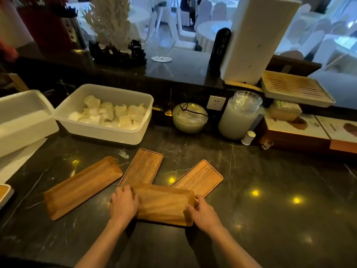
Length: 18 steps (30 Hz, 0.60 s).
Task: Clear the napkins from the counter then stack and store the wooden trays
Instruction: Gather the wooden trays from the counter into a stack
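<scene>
Nearest tray on table, between left grip and right grip. Three trays fan behind; tub beyond them.

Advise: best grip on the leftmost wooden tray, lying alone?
Probably the two short ends of the leftmost wooden tray, one hand each, coming from above. It lies flat and diagonal on the counter, long and narrow, both ends clear, as the hands hold the near tray.
</scene>
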Available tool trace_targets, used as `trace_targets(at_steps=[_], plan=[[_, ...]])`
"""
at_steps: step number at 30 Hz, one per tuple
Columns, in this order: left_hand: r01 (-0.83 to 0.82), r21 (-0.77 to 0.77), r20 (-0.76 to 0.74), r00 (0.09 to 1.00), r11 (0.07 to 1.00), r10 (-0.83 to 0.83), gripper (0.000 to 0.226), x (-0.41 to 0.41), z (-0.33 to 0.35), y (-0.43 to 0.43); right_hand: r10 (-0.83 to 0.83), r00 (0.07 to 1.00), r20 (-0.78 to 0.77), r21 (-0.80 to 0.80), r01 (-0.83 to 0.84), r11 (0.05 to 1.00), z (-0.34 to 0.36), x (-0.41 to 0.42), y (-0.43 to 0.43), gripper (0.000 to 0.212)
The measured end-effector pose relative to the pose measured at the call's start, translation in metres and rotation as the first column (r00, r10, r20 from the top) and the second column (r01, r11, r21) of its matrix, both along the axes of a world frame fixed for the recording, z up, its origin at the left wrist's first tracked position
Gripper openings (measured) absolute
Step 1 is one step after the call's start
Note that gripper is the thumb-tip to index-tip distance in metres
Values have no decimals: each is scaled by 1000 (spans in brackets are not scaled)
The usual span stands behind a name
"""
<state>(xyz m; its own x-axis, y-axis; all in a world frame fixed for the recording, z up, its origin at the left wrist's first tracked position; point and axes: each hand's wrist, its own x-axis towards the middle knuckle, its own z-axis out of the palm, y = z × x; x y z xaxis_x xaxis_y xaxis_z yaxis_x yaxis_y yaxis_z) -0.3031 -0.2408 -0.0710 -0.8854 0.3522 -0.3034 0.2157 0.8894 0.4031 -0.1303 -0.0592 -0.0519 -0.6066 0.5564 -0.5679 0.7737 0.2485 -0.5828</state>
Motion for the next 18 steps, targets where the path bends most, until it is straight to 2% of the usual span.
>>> trace_targets(at_steps=[4, 9, 12, 16, 18], plan=[[-81, -47, 111, 990, 996, 86, 52, -2, -1, -6, -92, 995, -38, -126, 86, 988, -11, 4, -11, 59], [-150, 9, 241, 960, 989, 143, 57, -9, 7, -13, -192, 980, -57, -151, 181, 972, -24, 11, -15, 61], [-264, 147, 368, 909, 953, 195, 54, -14, 19, -13, -254, 961, -108, -237, 223, 945, -19, 19, -7, 55], [-422, 351, 559, 811, 836, 175, 46, -6, 34, 1, -370, 900, -229, -322, 289, 902, -7, 52, 23, 51], [-481, 409, 649, 751, 775, 123, 51, 9, 40, 15, -410, 868, -281, -308, 323, 895, 5, 76, 38, 45]])
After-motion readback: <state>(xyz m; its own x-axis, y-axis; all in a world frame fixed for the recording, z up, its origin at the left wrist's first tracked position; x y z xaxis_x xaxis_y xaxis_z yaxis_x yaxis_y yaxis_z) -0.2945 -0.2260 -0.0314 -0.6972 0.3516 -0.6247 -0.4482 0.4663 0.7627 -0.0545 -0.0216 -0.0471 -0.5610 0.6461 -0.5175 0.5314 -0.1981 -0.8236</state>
